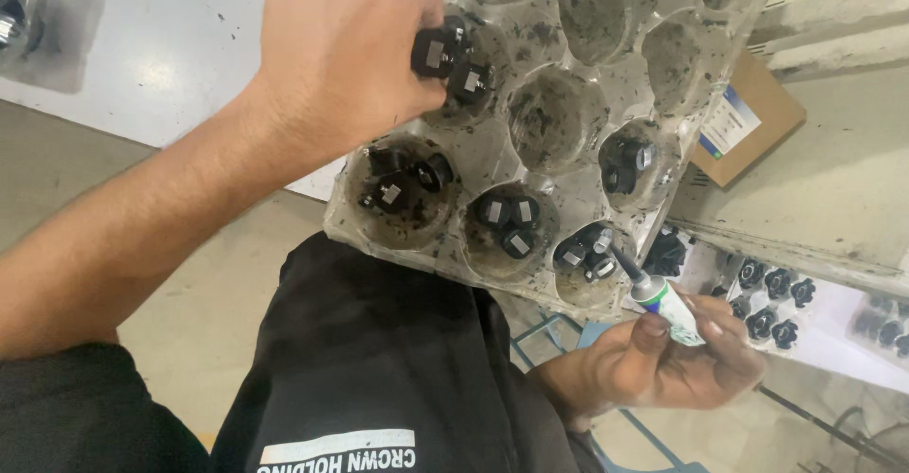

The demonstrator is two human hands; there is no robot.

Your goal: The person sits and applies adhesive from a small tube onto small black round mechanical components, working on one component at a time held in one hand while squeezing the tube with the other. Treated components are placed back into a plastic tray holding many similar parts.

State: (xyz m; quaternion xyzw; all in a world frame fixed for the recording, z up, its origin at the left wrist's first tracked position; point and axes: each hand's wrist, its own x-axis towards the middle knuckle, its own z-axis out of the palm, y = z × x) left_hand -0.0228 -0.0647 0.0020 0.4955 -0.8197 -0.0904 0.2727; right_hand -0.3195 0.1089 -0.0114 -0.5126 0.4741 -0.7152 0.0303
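Five cups of our clear tray (pixel 559 288) hold black knobs (pixel 505 224); the far cups sit empty. Our left hand (pixel 341 52) is clenched around two knobs (pixel 453 64) above a cup. Our right hand (pixel 663 359) grasps the adhesive tube (pixel 663 298), nozzle at the nearest cup.

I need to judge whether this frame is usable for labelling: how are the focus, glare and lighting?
Head view: left hand and its black knobs slightly motion-soft; clear plastic tray shows dull glare and dirt smears; right hand with the glue tube sits in dimmer light; the white tabletop is bright, washed out.
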